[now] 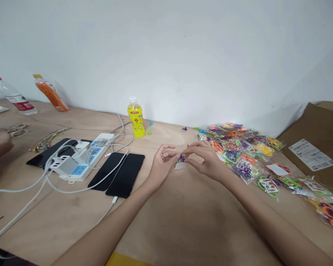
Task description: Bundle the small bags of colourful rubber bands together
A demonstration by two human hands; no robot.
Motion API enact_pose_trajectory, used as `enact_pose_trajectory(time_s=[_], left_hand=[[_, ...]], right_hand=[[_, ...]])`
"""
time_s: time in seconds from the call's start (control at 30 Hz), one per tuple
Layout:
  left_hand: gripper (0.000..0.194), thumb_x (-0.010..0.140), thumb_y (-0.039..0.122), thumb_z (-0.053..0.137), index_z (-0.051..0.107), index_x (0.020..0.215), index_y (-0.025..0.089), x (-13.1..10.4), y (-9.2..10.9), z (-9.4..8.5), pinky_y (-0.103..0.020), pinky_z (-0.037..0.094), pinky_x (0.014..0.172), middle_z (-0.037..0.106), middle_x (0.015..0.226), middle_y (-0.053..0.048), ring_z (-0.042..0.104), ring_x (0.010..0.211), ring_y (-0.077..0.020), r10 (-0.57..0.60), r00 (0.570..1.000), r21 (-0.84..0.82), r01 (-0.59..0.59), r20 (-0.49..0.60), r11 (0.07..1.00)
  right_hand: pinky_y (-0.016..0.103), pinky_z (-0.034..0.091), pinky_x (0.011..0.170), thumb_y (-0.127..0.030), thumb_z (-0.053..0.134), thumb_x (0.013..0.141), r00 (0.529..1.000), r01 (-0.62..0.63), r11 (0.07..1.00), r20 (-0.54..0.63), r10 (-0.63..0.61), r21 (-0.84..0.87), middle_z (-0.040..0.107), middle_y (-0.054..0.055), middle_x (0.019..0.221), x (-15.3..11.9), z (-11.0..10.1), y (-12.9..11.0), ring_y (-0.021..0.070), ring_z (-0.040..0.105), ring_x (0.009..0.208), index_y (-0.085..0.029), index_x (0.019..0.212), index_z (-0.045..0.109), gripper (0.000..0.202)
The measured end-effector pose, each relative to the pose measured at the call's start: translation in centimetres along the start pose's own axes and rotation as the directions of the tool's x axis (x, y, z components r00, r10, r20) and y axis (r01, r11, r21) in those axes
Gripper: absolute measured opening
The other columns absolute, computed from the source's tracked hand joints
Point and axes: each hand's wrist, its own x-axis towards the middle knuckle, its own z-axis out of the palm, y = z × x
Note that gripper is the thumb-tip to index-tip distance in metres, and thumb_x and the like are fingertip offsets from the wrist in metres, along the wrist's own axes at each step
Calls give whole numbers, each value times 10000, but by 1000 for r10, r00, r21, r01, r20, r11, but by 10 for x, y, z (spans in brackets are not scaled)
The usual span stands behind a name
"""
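Observation:
A small purple plastic piece point(181, 158) is between my two hands at the middle of the table. My left hand point(164, 163) pinches it from the left with thumb and fingertips. From the right, the fingers of my right hand point(202, 158) close on the same piece. A small whitish scrap point(179, 166) shows just under the piece. To the right of my right hand lies a pile of clear bags point(235, 146) holding colourful plastic pieces.
A yellow bottle point(137, 120) stands behind two phones point(126, 175) and a white power strip point(84, 162) with loose cables. A brown carton point(316, 136) is at right. Another person's hand point(0, 145) shows at far left, near coloured cords point(48, 138).

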Motion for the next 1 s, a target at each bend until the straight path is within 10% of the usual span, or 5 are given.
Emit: enact_pose_trajectory(time_s=[0.17,0.33,0.6,1.0], left_hand=[[493,772,359,854,525,1101,196,-1,2,1,-280,520,816,767,922,-56,721,880,-188,-68,997,-65,66,-29,996],[505,751,373,866,559,1109,194,2,-2,-1,-273,526,811,760,945,-48,715,886,-181,-93,995,-44,91,-40,995],[471,759,433,848,683,1107,161,5,1,-8,-262,521,737,767,925,-70,714,847,-204,-112,992,48,115,-62,992],[314,716,366,875,758,938,176,3,2,-12,-234,552,703,764,999,-78,712,915,-203,-224,973,-30,223,-60,974]], right_hand=[[398,546,860,-377,764,863,943,-236,943,-179,280,236,718,89,1079,0,10,1,237,659,994,-237,1152,659,337],[306,557,585,-564,796,774,812,-529,609,142,566,592,730,65,822,-5,29,8,177,661,677,-178,919,729,418],[281,548,510,-563,849,698,739,-523,432,138,659,735,668,13,644,-6,33,12,126,580,526,-177,772,725,412],[305,546,649,-486,687,903,910,-337,681,40,412,650,693,34,775,-10,25,30,159,640,693,-216,935,789,291]])
